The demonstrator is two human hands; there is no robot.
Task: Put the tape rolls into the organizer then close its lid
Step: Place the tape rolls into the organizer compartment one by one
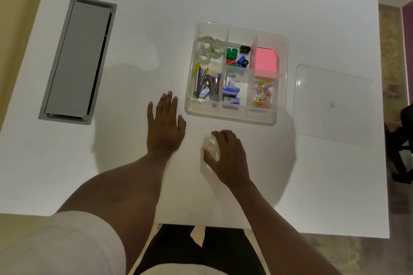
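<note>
Head view: our right hand (pixel 228 156) is curled round a clear tape roll (pixel 210 144) on the white table (pixel 156 29), just before the organizer (pixel 280 87); grip closed on it. Our left hand (pixel 164 125) lies flat, fingers spread, holding nothing. Three tape rolls (pixel 210 48) already sit in the far-left compartment.

Risks, we judge: the roll is slick and clear, so it could slip on the lift; the compartment looks crowded, so it may sit proud and block the lid (pixel 333 105), which lies apart on the right. Staplers (pixel 206 85) fill the near-left compartment, which the carry passes over.
</note>
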